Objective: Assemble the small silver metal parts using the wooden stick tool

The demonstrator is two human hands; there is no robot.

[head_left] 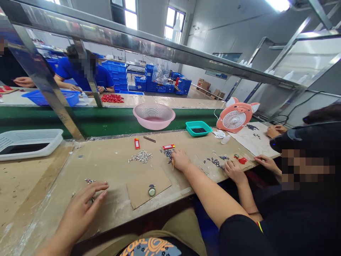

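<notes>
My left hand (pixel 84 202) hovers low over the left of the bench, fingers stretched out and thumb apart. Small metallic parts (pixel 90 181) show just beyond it, and a few more are partly hidden under the hand. Reaching out across the bench, my right hand (pixel 181 160) has its fingers closed on a thin wooden stick (pixel 173 165). Its fingertips are at a pile of small dark grey parts (pixel 167 153). Between my hands lies a piece of cardboard (pixel 138 193), carrying a bottle cap (pixel 152 191) and a dark part (pixel 152 186). Beyond it is a heap of small silvery pieces (pixel 141 156).
Two red packets (pixel 136 143) and a metal blade (pixel 149 139) lie farther back. Behind are a pink colander (pixel 154 117), a teal basket (pixel 198 128) and a pig-shaped fan (pixel 234 115). A white basket (pixel 50 138) stands left. A co-worker's hand (pixel 234 171) works close on the right.
</notes>
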